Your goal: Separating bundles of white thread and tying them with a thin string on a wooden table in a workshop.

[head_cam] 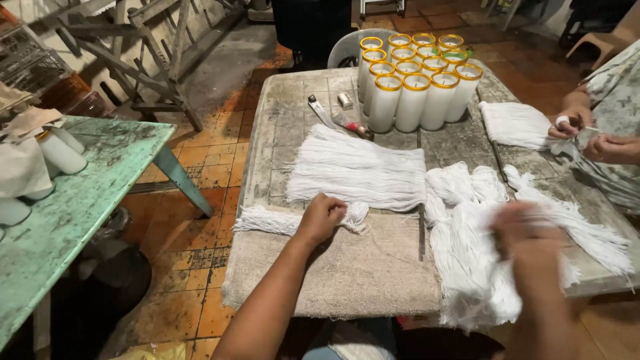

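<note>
The left hand [322, 217] is closed in a fist on a small bundle of white strings [293, 221], pressing it to the cloth [353, 273] on the table [273, 113]; the bundle's ends stick out on both sides of the fist; just beyond the knuckles lies a flat string pile [357, 168]. The right hand [530, 237] is blurred, so I cannot tell its grip; it sits on a loose heap of strings [470, 267]. Far beyond both hands stand candles [417, 83]; right of them, another person's hands [593, 137] work strings.
</note>
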